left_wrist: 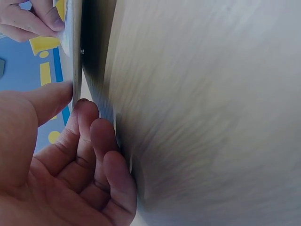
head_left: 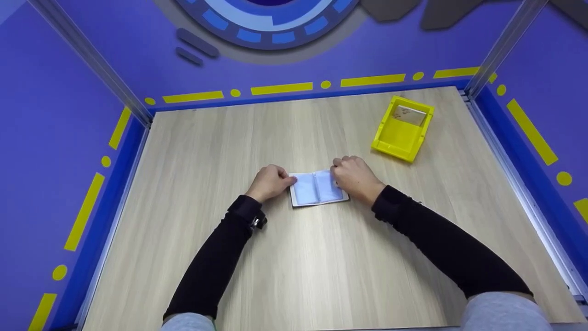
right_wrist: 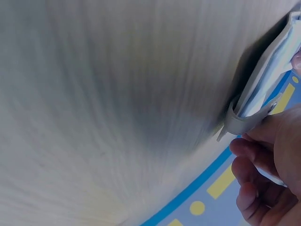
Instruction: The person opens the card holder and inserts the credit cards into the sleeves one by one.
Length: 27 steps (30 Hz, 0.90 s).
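A small card holder [head_left: 305,189] with clear bluish sleeves lies spread open near the middle of the table. My left hand [head_left: 270,183] pinches its left edge between thumb and fingertips; in the left wrist view the edge of the card holder [left_wrist: 75,56] shows between them. At the opposite side is my right hand [head_left: 357,179], fingers curled at the right edge. The right wrist view shows a pale closure strap [right_wrist: 242,123] bent round that edge, with the right thumb and forefinger pinching it.
Toward the back right of the wooden table [head_left: 220,147] stands a yellow bin [head_left: 392,153]. Inside, a white piece with brown markings [head_left: 409,115] leans at its far end. Blue panels [head_left: 294,69] with yellow marks enclose the back and both sides.
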### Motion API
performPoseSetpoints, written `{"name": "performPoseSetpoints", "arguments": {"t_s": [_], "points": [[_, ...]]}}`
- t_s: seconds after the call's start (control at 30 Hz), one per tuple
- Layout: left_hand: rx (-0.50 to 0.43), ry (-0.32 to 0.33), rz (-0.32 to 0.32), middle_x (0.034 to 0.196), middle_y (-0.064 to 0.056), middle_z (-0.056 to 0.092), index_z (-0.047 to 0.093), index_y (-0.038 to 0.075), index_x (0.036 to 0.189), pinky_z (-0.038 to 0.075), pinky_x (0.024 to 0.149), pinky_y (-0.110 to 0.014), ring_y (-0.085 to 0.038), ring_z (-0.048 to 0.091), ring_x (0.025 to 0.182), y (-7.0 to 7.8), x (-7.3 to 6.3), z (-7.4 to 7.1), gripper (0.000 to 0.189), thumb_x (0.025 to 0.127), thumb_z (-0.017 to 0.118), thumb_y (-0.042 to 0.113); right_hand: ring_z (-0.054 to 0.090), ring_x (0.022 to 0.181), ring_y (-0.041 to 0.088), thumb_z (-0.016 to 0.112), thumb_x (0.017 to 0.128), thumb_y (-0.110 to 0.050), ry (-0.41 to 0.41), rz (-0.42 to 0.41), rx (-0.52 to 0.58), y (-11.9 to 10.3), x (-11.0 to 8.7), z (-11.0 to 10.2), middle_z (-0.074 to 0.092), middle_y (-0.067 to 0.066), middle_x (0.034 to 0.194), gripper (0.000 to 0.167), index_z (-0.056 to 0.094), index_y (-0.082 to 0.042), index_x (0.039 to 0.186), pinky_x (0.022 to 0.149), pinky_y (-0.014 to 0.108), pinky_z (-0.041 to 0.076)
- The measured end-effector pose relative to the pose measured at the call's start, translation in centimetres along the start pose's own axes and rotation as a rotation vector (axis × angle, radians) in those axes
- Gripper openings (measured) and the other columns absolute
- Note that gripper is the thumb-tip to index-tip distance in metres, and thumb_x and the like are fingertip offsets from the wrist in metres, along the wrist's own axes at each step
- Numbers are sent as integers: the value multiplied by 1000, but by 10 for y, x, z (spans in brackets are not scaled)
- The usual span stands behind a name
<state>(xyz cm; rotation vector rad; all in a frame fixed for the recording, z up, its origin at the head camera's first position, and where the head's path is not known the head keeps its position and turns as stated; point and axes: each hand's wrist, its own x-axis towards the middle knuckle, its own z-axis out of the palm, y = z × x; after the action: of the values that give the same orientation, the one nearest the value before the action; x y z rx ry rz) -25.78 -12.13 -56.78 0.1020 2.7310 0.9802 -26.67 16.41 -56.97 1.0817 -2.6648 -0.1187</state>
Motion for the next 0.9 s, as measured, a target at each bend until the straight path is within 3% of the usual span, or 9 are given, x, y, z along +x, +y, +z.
{"name": "performPoseSetpoints", "arguments": {"t_s": [0.3, 0.6, 0.73, 0.9], "points": [[3, -7, -7, 79, 7, 62, 76, 16, 81, 43, 72, -28, -16, 57, 79, -1, 1, -1, 31, 100, 79, 40, 69, 72, 30, 76, 94, -5, 9, 13, 64, -1, 3, 2, 68, 12, 88, 8, 78, 1, 99, 67, 45, 62], [-2, 2, 6, 77, 7, 61, 75, 15, 80, 42, 70, -27, -16, 56, 77, 0, 0, -1, 31, 100, 80, 38, 69, 74, 28, 66, 103, -4, -21, 48, 119, 0, 6, 0, 67, 13, 91, 14, 77, 3, 106, 70, 46, 64], [-6, 3, 1, 79, 6, 61, 75, 15, 81, 42, 71, -28, -16, 56, 77, 0, 1, 0, 31, 100, 80, 38, 69, 78, 29, 67, 105, -12, -68, 142, 252, 2, 9, -5, 67, 13, 93, 16, 77, 1, 105, 75, 48, 63], [-27, -6, -4, 78, 6, 61, 74, 15, 82, 43, 69, -28, -16, 56, 76, -1, 1, 0, 31, 100, 80, 38, 64, 82, 25, 72, 97, -18, -150, 315, 563, 7, 15, -9, 67, 8, 93, 13, 75, -6, 92, 76, 41, 54]]}}
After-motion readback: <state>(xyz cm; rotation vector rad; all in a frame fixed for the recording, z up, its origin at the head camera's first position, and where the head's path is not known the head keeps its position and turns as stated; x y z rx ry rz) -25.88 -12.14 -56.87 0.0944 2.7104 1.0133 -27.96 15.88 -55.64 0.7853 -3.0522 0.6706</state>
